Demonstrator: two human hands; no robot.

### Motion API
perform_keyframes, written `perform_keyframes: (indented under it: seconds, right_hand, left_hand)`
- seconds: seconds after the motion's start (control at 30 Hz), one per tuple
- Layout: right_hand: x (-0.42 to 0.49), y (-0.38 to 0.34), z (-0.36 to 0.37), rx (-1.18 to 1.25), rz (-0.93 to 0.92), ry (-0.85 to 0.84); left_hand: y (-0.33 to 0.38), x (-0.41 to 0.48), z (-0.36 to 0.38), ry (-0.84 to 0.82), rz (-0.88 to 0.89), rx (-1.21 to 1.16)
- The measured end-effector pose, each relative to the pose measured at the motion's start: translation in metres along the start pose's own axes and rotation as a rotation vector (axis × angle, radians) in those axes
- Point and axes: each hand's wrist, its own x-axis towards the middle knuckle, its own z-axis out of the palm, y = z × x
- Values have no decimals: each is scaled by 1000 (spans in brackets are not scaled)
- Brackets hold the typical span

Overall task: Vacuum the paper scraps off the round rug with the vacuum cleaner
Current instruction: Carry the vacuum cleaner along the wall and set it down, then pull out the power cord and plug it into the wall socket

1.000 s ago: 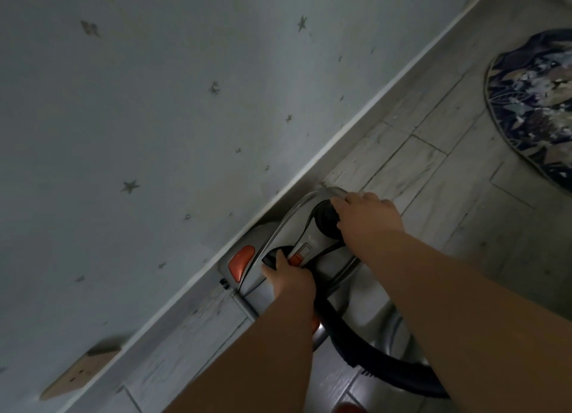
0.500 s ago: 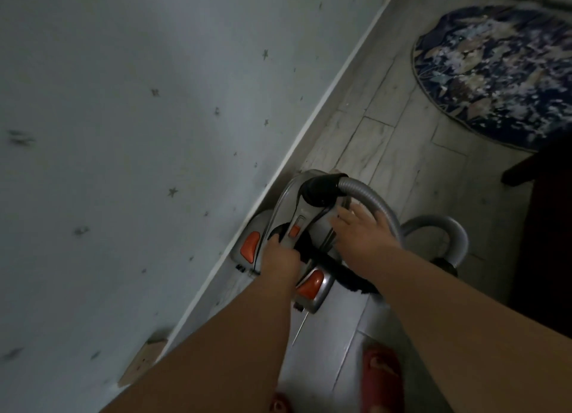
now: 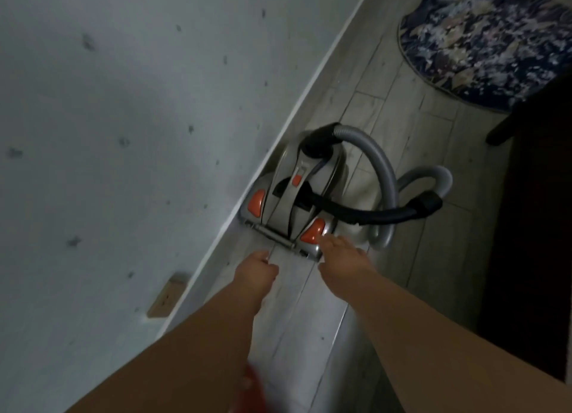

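A moment ago both hands were up on the vacuum (image 3: 289,192), the left at its handle and the right by the hose socket; now both have come back to its rear end and nothing on top is held. The left hand (image 3: 256,268) is curled and seems to pinch a thin pale cord (image 3: 271,251) coming from the back of the body, though blur makes that uncertain. The right hand (image 3: 342,259) is loose with its fingers stretched out, the tips at or just short of the orange button (image 3: 313,230) on the rear corner. I cannot tell whether they touch it. With an outlet (image 3: 167,295) low on the wall just beside the left arm, my guess is that power is being sorted out first, so no cleaning has begun. The vacuum has not shifted. Its left side sits tight against the skirting (image 3: 317,81), and the rug (image 3: 495,56) lies well apart at the far right, still strewn with pale scraps (image 3: 523,38). Room to move is a lane of plank floor (image 3: 402,109) between the wall and dark furniture (image 3: 538,242), which also hides the rug's near edge. The grey hose (image 3: 382,165) loops out across that lane toward the furniture, so the machine would likely have to swing away from the wall and the hose be gathered up before anything reaches the rug.
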Motion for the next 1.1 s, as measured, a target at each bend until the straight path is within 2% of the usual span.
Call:
perform_keyframes:
  seconds: [0.17,0.33,0.5,0.63,0.77,1.0,1.1]
  right_hand:
    - [-5,-3,63,61,17,15]
    - [35,-7,123,134,75,111]
    - [86,-18,204,417,164,97]
    - [135,-3,251,724,319,109]
    - [185,22,271,876,391,203]
    - [240,36,271,747,407,333]
    - [245,35,264,852,478,355]
  left_hand:
    - [-40,9,14,-57,2,45]
    - [-73,66,19,-155,145,168]
    - [-111,127,17,-141,217,245]
    - [-128,179,30,-113,209,159]
    - [-142,216,55,-141,268,74]
    - [-139,252,92,-151,245,-248]
    - [-135,256,94,-163,265,-247]
